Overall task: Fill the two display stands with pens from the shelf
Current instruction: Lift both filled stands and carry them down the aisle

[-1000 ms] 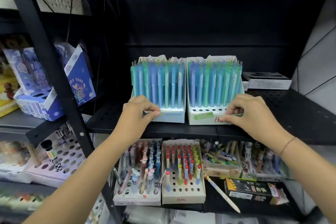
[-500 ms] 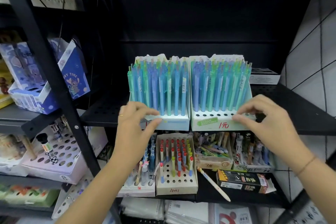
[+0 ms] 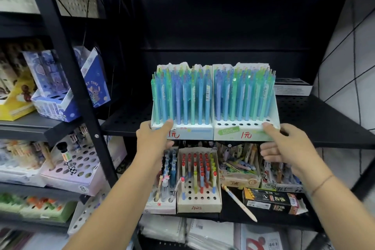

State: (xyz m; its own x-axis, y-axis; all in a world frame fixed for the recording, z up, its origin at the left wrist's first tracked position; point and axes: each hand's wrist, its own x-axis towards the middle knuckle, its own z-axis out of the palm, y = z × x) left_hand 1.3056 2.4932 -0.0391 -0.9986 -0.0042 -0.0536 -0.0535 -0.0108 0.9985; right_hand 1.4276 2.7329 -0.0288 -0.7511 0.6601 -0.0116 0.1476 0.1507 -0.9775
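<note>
Two white cardboard display stands sit side by side at the front edge of the black perforated shelf (image 3: 324, 119). Both are packed with upright blue and green pens (image 3: 182, 97). The left display stand (image 3: 192, 132) has its front left corner pinched by my left hand (image 3: 152, 140), thumb on top and fingers beneath. My right hand (image 3: 284, 144) holds the front right corner of the right display stand (image 3: 239, 133) the same way. The front row of holes in the right stand holds no pens.
On the shelf below stand more pen holders (image 3: 198, 180), a loose pen (image 3: 239, 203) and a black box (image 3: 269, 201). A black upright post (image 3: 67, 71) rises at left, with purple boxes (image 3: 60, 87) beyond it. A white box (image 3: 292, 87) sits behind the right stand.
Both stands have slid forward to the shelf's front edge with my hands on their outer corners. My fingers now reach under the fronts.
</note>
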